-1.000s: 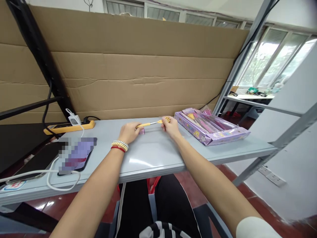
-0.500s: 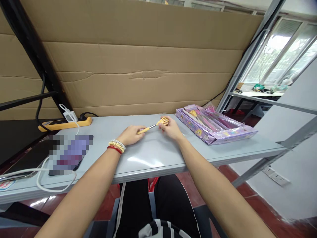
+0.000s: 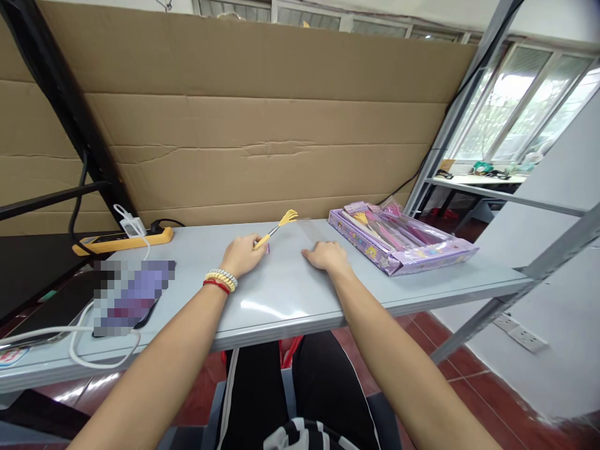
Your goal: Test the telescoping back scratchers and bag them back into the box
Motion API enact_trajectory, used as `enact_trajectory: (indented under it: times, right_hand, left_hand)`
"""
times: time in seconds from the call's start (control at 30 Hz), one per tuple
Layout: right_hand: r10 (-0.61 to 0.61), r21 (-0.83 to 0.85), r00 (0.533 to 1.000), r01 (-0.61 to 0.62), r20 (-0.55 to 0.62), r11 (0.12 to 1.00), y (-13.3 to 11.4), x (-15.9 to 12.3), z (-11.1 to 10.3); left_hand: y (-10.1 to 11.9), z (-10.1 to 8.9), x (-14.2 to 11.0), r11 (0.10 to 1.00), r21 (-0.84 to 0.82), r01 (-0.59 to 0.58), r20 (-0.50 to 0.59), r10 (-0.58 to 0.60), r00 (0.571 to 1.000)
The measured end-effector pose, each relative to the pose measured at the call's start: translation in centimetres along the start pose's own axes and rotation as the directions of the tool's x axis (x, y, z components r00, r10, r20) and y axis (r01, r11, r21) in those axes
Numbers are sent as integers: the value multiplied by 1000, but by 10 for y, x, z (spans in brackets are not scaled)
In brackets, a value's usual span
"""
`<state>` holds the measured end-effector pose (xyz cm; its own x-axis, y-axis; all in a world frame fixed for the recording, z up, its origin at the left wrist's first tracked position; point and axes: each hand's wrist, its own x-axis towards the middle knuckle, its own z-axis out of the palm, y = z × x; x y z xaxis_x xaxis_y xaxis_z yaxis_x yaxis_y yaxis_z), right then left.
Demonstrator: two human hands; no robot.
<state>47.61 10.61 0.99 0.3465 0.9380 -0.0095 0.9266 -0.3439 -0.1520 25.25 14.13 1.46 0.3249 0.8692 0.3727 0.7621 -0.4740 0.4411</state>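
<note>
My left hand is closed around the yellow handle of a small back scratcher. Its thin metal shaft points up and to the right, ending in a yellow claw-shaped head above the table. A bit of purple shows under the left fingers; what it is cannot be made out. My right hand rests on the tabletop, thumb out and fingers loosely bent, with nothing visible in it. To its right lies a purple box with a clear cover, holding pink and purple long items and another yellow claw-shaped head.
The grey table backs onto a cardboard panel. At the left are a phone with a blurred screen, a white cable and a yellow power strip. A metal frame post rises at the right.
My right hand has let go of the scratcher's head and come down to the table. The scratcher now tilts more upward in my left hand. The camera view has shifted slightly.
</note>
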Motion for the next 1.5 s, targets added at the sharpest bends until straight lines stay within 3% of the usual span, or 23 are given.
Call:
enact_trajectory:
  times: [0.17,0.33,0.5,0.67,0.8,0.9,1.0,1.13,1.23,1.33,1.4,1.5]
  right_hand:
    - [-121,52,991,118,60,992,-4,-10,-5]
    - [-298,177,952,283,67,943,-8,-13,-4]
    - [-289,193,951,305,-107,933,-11,-10,-2]
    - [-335,122,940,325,68,938,-10,-11,1]
    - [-347,114,936,340,53,934,-10,-15,-1]
    - [-422,199,906,406,42,892,-8,-14,-2]
    - [-496,359,868,470,-22,806,-6,-13,-1]
    - [-468,643,883,383,-42,663,-10,-14,1]
    - [-500,851,865,285,-31,441,-15,-15,0]
    - [-519,948,848,242,-105,204,-18,-14,-1]
    - [-490,972,861,213,-139,98,-18,-12,-2]
    - [-310,985,935,172,-171,-23,-15,-6,-5]
  left_hand:
    - [1,2,1,1000,-13,17,-10,-17,1000]
    - [4,5,3,1000,13,28,10,-29,1000]
    - [2,7,5,1000,20,14,3,-14,1000]
    - [-1,6,5,1000,12,20,-7,-20,1000]
    - [6,6,2,1000,11,24,-6,-24,1000]
    - [13,8,0,1000,26,-11,16,11,1000]
    - [16,11,-1,997,20,-76,49,74,996]
    - [17,14,-3,974,-90,-208,127,218,968]
    - [21,14,-6,937,-187,-295,154,325,933]
    - [25,13,-9,905,-280,-320,132,366,921]
    - [25,12,-9,890,-334,-309,125,367,922]
    - [21,13,-7,889,-364,-277,92,331,939]
